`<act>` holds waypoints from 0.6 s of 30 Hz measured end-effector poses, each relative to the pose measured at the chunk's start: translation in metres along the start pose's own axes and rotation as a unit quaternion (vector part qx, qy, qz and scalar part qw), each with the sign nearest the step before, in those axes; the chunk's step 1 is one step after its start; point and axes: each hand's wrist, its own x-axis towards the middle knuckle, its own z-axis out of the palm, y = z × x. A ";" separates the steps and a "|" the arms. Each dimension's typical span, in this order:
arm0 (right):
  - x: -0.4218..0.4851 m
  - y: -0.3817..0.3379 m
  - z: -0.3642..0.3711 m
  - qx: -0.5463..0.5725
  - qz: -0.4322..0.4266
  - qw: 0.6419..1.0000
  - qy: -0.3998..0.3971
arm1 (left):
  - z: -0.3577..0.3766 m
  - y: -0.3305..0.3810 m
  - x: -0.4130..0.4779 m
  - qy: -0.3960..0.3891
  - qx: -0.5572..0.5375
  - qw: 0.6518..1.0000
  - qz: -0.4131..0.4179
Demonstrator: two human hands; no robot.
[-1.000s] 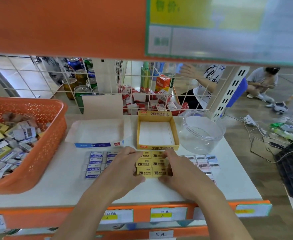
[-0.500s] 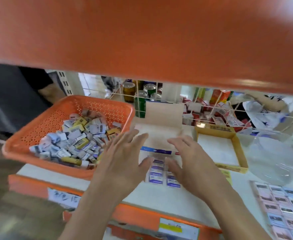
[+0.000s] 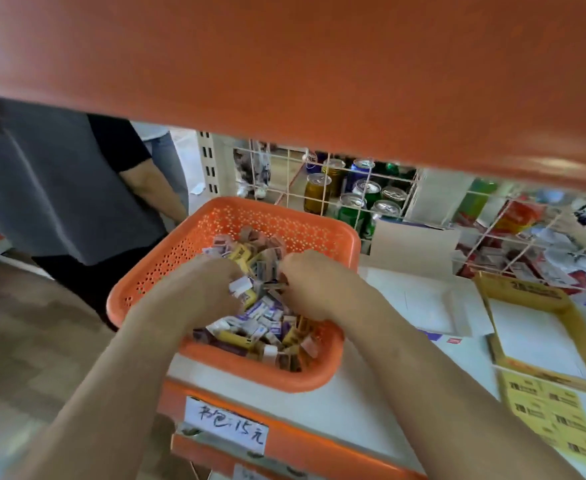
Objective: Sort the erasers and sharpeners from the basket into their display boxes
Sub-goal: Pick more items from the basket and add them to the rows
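Erasers filled the basket; my left hand pinched a white eraser for sorting, right hand dug in, grip unclear.

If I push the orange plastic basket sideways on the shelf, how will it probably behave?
The orange perforated plastic basket would probably slide, not tip: it is wide, low and flat on the smooth white shelf. Its holed walls may flex. The heaped small erasers likely add weight.

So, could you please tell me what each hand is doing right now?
Left hand: curled among erasers in the basket; grip cannot be told.
Right hand: likewise curled there; cannot be told.
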 end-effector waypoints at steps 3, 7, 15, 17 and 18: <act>0.022 -0.007 0.010 -0.059 0.015 0.997 -0.042 | 0.009 -0.001 0.018 0.001 0.025 1.000 0.017; 0.033 -0.014 0.009 -0.064 0.019 0.996 -0.059 | 0.014 -0.006 0.024 0.026 0.040 0.998 0.029; 0.025 -0.014 0.008 -0.038 0.035 0.992 -0.113 | 0.016 -0.013 0.014 0.031 -0.089 0.991 0.094; 0.025 -0.014 0.008 -0.022 0.046 0.992 -0.115 | 0.016 -0.014 0.011 0.023 -0.104 0.990 0.095; 0.024 -0.014 0.009 -0.021 0.046 0.992 -0.111 | 0.016 -0.014 0.011 0.020 -0.105 0.990 0.096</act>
